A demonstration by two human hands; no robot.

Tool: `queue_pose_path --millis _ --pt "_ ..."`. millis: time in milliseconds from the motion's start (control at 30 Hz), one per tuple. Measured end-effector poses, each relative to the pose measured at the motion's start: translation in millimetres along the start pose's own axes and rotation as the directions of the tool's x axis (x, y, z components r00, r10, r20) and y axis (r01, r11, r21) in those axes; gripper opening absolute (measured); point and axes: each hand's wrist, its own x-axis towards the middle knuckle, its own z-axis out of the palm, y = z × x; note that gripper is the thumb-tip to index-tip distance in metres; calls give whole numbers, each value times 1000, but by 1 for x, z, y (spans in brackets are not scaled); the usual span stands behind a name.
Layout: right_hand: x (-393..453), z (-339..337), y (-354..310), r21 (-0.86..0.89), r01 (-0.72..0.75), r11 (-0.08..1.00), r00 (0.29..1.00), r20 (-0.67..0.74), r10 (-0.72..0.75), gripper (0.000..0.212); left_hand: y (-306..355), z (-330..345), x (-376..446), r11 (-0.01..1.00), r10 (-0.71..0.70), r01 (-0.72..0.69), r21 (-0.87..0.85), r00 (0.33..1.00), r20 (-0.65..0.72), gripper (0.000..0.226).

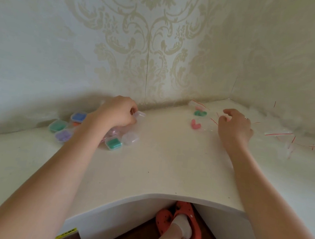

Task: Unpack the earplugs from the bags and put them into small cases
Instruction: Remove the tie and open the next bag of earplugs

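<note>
My left hand (118, 112) grips a clear empty case (140, 115) at the back left of the white table (164, 164). Around it lie several small cases: a blue one (78, 117), two green ones (58, 125) (113, 143), a purple one (62, 135) and a clear empty one (130, 138). My right hand (235, 125) hovers at the back right with fingers curled over a clear zip bag (208, 125). A bag with pink earplugs (195, 124) lies just left of that hand. A bag with green earplugs (200, 113) lies behind it.
Several empty clear bags with red zip strips (285, 137) are heaped at the right, against the wall. Patterned wallpaper closes off the table's back and right sides. The table's front edge curves inward, with my slippered feet (179, 221) on the floor below.
</note>
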Motion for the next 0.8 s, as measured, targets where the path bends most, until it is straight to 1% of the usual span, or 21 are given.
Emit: queue_pose_path --millis 33,67,100,133,167,233,300,367,400,433,500,567,600,633,667,700,733,767,800 --pt "1 -1 2 -29 -30 999 999 43 31 36 3 1 -1 999 41 -39 30 998 -43 11" --pt "0 -1 3 -34 -29 999 997 76 31 37 6 4 -1 995 86 -82 54 993 -82 8" --pt "-1 -2 2 -21 -1 1000 995 100 3 38 9 7 -1 991 123 -116 69 987 -103 5" --pt "-2 -1 0 -3 48 999 992 120 -47 37 12 10 1 988 144 -137 73 984 -106 8" --pt "-4 -1 -1 -10 108 994 984 146 -105 36 13 14 2 988 145 -140 64 985 -92 14" --pt "-8 1 -5 -101 205 974 963 197 -182 34 15 19 5 992 120 -119 41 992 -41 23" --pt "-11 -1 -7 -194 216 957 960 222 -172 36 15 21 5 995 96 -97 7 995 15 33" --pt "-14 -2 -9 -189 191 963 958 250 -141 42 16 22 4 995 63 -58 -81 996 63 46" --pt "-16 -2 -10 -190 203 961 949 278 -145 43 17 21 3 990 47 -38 -137 997 64 51" --pt "-19 -1 -12 -204 230 951 938 308 -161 42 19 20 1 981 41 -32 -193 998 43 53" --pt "-21 2 -15 -233 272 934 921 345 -182 39 26 18 -2 947 46 -53 -316 999 -28 51" --pt "-22 3 -16 -217 333 918 915 309 -259 37 36 20 -3 905 58 -103 -412 991 -121 44" --pt "-22 3 -18 -137 345 929 918 254 -304 34 41 22 -2 879 56 -121 -462 987 -152 40" --pt "-23 3 -20 30 317 948 929 190 -317 29 46 25 -2 835 52 -129 -535 986 -156 37" --pt "-24 2 -24 270 237 933 943 168 -288 24 51 29 -1 772 47 -116 -625 991 -125 39" --pt "-27 0 -28 514 113 850 940 222 -259 21 55 32 -2 693 52 -87 -715 996 -71 47" --pt "-29 -2 -33 690 -25 723 903 326 -280 20 60 35 -3 615 62 -42 -788 998 -5 56" --pt "-31 -1 -35 771 -147 620 844 425 -328 22 64 38 -4 534 72 5 -845 996 52 61" --pt "-33 0 -36 795 -249 553 778 505 -375 24 68 39 -5 441 84 44 -896 992 90 57"
